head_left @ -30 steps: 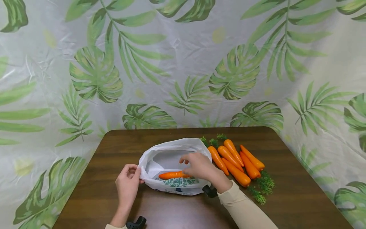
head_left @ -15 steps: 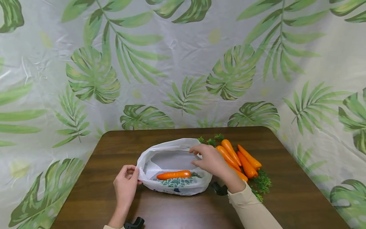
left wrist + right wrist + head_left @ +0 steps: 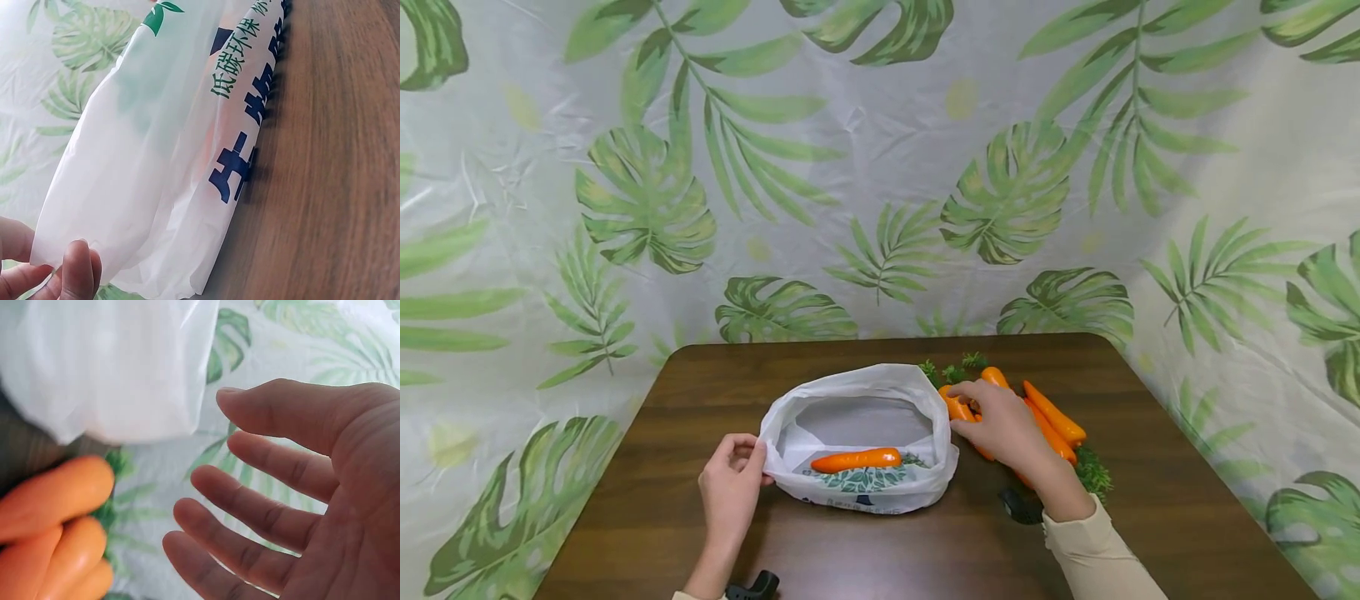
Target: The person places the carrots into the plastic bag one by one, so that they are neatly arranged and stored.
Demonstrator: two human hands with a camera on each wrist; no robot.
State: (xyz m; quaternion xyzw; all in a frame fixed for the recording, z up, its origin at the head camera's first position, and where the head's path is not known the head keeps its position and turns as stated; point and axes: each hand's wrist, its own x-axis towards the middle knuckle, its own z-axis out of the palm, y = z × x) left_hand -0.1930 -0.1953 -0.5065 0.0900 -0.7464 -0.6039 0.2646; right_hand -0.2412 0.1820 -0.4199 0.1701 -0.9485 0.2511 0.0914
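Note:
A white plastic bag (image 3: 865, 379) with green leaf print and dark lettering lies on the table, its mouth held wide. Inside it rests one orange carrot (image 3: 856, 459) with a green top at its right end. My left hand (image 3: 732, 483) pinches the left edge of the bag between thumb and fingers, also seen close in the left wrist view. Over the pile of carrots (image 3: 1054, 414) right of the bag hovers my right hand (image 3: 1003, 423), hiding part of it. In the right wrist view its fingers (image 3: 250, 506) are spread and relaxed, with nothing between them.
Everything stands on a dark brown wooden table (image 3: 700, 383). Behind it hangs a pale curtain (image 3: 880, 167) printed with green leaves. Green carrot tops (image 3: 1093, 471) stick out at the pile's front right, others at its back left.
My right hand has let go of the carrot in the bag, then moved out rightward to above the pile. The left hand still holds the bag's edge.

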